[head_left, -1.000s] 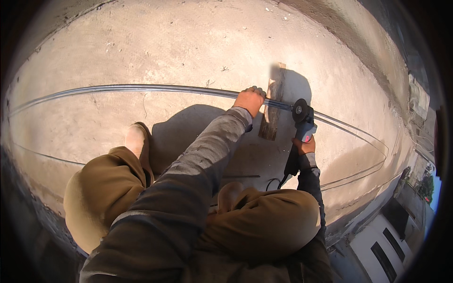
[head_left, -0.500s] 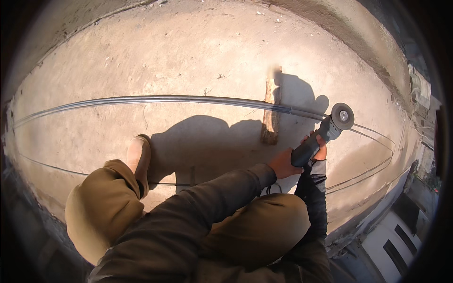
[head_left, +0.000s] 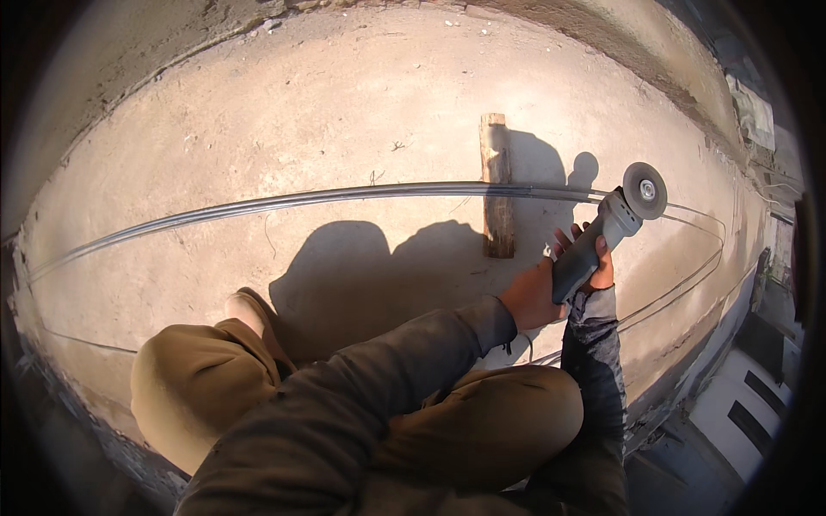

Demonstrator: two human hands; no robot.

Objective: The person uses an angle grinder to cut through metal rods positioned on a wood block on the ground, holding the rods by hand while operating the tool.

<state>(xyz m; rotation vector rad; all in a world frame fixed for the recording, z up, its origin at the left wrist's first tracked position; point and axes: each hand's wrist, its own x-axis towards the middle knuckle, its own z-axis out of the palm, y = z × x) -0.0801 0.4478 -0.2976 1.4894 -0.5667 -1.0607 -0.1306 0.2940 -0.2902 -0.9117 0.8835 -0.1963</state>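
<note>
Both of my hands grip a grey angle grinder [head_left: 578, 265] right of the middle. My left hand [head_left: 532, 297] is closed around its rear end. My right hand [head_left: 604, 263] holds the body from below and the right, and its fingers show along the left side. A round grey disc faces up at the grinder's far end, over or beside a bundle of thin metal rods [head_left: 344, 196]. Whether the disc touches them I cannot tell. Under the bundle, left of the grinder, lies a rough wooden block [head_left: 497, 232].
Dusty ground [head_left: 327, 103] spreads beyond the rods, up to a low wall at the far side. At the right the thin rods bend back toward me. My bent knees [head_left: 202, 387] are close below my arms. Shadows fall across the ground near the block.
The grinder and both hands have moved a little farther away and to the right. The view has shifted slightly. My grip stays the same.
</note>
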